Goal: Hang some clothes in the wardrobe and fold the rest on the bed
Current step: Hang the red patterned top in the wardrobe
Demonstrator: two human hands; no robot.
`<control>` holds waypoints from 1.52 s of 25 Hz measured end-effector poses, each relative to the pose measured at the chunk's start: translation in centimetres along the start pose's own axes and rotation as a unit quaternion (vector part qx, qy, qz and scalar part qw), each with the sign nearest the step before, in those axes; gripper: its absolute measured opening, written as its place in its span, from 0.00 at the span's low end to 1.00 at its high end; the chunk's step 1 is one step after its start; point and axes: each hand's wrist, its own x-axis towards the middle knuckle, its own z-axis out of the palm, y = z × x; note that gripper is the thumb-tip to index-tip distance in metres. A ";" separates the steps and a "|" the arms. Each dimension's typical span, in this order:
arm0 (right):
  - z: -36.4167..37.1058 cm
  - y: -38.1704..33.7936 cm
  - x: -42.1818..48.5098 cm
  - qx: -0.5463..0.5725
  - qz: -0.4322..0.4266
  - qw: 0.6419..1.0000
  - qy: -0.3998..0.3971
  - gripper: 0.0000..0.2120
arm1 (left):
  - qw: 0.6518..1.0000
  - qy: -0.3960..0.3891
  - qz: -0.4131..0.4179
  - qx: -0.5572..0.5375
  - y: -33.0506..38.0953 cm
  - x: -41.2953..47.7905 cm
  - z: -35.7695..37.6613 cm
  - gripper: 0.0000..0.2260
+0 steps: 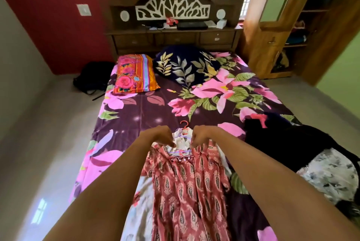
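Between both grips: red kurta (187, 188) on bed (155, 108), hanger (184, 123) at neckline.
Left hand (159, 135): pinching the collar.
Right hand (202, 136): pinching the collar.
Progress: nothing hung; dark pile (282, 137) beside right hand unfolded.

Carved headboard (172, 9) taken as my reference. On its shelf: black flat box (191, 25), white box (221, 24) right of it. Below the headboard: orange floral pillow (134, 74) left, navy leaf-print pillow (185, 66) right. Left of the headboard, wall switch (84, 9); black bag (91, 77) on floor beneath.
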 end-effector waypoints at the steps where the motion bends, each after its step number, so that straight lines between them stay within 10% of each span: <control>1: -0.5 0.3 1.5 0.001 -0.001 1.000 0.002 0.19 | 1.000 -0.005 -0.001 -0.006 -0.6 1.7 -0.3 0.18; 23: 6.3 13.0 42.2 0.015 0.040 0.998 0.048 0.14 | 0.989 -0.114 -0.080 -0.054 -12.9 38.7 11.0 0.20; 38: 12.3 15.0 45.2 -0.078 0.024 0.989 0.127 0.12 | 0.985 -0.138 -0.082 -0.057 -14.4 41.7 16.7 0.18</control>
